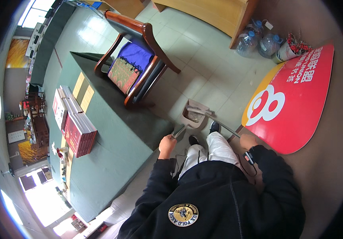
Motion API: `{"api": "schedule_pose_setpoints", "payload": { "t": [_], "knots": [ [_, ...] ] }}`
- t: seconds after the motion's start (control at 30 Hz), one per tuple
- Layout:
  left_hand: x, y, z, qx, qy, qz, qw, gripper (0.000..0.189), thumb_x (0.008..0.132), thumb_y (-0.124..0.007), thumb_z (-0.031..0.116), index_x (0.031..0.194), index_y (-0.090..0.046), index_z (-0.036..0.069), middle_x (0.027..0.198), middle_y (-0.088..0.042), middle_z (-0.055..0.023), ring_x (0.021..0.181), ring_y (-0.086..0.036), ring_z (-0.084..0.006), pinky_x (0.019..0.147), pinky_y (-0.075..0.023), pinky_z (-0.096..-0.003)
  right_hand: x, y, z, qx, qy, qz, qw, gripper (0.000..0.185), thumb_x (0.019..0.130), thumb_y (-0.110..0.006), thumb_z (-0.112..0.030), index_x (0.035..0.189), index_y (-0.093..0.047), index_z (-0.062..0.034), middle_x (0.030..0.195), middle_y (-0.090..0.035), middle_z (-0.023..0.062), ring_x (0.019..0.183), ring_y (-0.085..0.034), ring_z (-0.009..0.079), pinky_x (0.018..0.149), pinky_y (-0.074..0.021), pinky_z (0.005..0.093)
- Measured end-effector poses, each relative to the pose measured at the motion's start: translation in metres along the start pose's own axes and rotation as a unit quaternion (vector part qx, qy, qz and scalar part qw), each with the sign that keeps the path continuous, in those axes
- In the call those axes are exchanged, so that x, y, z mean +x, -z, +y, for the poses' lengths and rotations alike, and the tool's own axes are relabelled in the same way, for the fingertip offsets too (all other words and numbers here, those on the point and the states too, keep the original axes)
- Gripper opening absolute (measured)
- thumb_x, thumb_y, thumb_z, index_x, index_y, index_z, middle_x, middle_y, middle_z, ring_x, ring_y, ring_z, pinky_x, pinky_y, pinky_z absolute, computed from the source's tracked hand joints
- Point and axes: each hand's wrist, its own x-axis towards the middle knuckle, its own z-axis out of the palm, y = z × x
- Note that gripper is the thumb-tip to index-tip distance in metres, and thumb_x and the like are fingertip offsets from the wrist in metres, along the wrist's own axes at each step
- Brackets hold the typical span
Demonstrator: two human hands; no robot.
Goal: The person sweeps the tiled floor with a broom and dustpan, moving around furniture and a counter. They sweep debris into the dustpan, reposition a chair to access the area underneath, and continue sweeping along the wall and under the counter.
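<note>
My left hand (167, 146) grips the handle of a long-handled dustpan (202, 122), whose pan rests on the tiled floor just ahead of my shoes. Dust and small debris lie in the pan. Closed around the metal stick of a broom (225, 128) is my right hand (248, 141). The broom's head (200, 110) lies across the dustpan's opening. My palms and the ends of both handles are hidden by my fingers.
To the left stands a table with a green cloth (114, 155), bearing stacked books (79, 131). A wooden armchair (147, 33) with a purple cloth is ahead. On the right, a red sign board (305, 113) leans near large water bottles (246, 43) and a potted plant (289, 50).
</note>
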Motion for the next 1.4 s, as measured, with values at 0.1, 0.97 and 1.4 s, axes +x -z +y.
{"api": "schedule_pose_setpoints", "payload": {
  "t": [0.1,0.97,1.4],
  "knots": [
    [-0.006,0.001,-0.006,-0.019,0.003,0.0,1.0,0.028,0.07,-0.054,0.023,0.093,-0.065,0.012,0.081,-0.064,-0.0156,0.08,-0.062,-0.0316,0.069,-0.0475,-0.0387,-0.011,0.009,0.023,-0.039,-0.005,0.038,0.999,0.021,0.075,-0.053,-0.013,0.089,-0.064,-0.0024,0.088,-0.065,0.0163,0.085,-0.063,0.0336,0.068,-0.0502,0.0431],
    [-0.012,-0.007,-0.025,-0.136,0.101,0.062,0.984,0.032,0.071,-0.053,0.023,0.097,-0.065,0.009,0.084,-0.064,-0.0191,0.083,-0.062,-0.0339,0.073,-0.0476,-0.0411,0.107,0.002,-0.083,-0.076,0.041,-0.024,0.996,0.022,0.081,-0.049,-0.015,0.092,-0.065,-0.003,0.092,-0.065,0.019,0.088,-0.063,0.0353,0.074,-0.05,0.0443],
    [-0.01,0.002,-0.039,-0.158,0.098,0.065,0.981,0.034,0.07,-0.054,0.023,0.099,-0.065,0.01,0.088,-0.064,-0.0196,0.086,-0.062,-0.0342,0.075,-0.0481,-0.0413,0.016,0.093,-0.062,-0.092,0.068,0.027,0.993,0.018,0.07,-0.054,-0.01,0.081,-0.062,0.0013,0.082,-0.064,0.0216,0.079,-0.063,0.0369,0.067,-0.0497,0.044]
  ]
}}
